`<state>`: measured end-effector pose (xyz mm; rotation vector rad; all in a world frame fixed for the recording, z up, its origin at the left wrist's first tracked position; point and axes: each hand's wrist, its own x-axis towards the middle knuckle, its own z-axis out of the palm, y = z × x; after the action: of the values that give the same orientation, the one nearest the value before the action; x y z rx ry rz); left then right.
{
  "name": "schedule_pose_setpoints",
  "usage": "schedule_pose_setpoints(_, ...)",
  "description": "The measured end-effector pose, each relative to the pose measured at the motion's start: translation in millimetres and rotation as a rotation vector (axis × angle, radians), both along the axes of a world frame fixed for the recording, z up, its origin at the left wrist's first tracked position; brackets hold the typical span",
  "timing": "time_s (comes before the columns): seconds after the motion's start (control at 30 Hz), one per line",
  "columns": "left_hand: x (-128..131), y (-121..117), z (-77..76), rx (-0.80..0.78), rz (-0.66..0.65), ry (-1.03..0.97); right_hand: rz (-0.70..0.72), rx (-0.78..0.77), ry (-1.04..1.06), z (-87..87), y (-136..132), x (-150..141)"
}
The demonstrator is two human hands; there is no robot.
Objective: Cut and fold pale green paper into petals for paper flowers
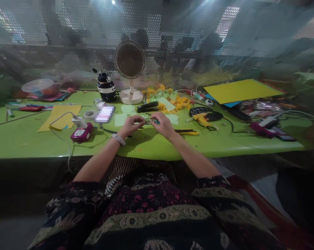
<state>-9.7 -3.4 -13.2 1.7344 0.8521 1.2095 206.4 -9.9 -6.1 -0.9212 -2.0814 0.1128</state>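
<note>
My left hand (130, 125) and my right hand (163, 125) meet over the green table (21, 139), both pinching a small pale green paper piece (146, 119) between their fingertips. A blue bit shows at my right fingers. A white watch sits on my left wrist. Pale green paper squares (120, 119) lie just beyond my hands. A black stapler (147, 107) rests behind them, and a yellow utility knife (186, 132) lies right of my right hand.
A small desk fan (129, 69) stands at the back centre beside a black bottle (106, 87). Yellow paper scraps (172, 97), a yellow glue gun (202, 119), a yellow sheet (240, 91), a pink device (81, 133) with a white charger and a tape roll (89, 115) lie around.
</note>
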Motion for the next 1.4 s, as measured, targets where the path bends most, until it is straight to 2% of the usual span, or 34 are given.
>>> schedule_pose_setpoints(1.03,-1.0,-3.1,4.7,-0.033,0.007,-0.002,0.013,0.079,-0.016,0.1,2.6,4.6)
schedule_pose_setpoints(1.4,-1.3,-0.6,2.7,-0.034,-0.003,0.01,0.01,0.03,-0.023,3.9,1.3,4.9)
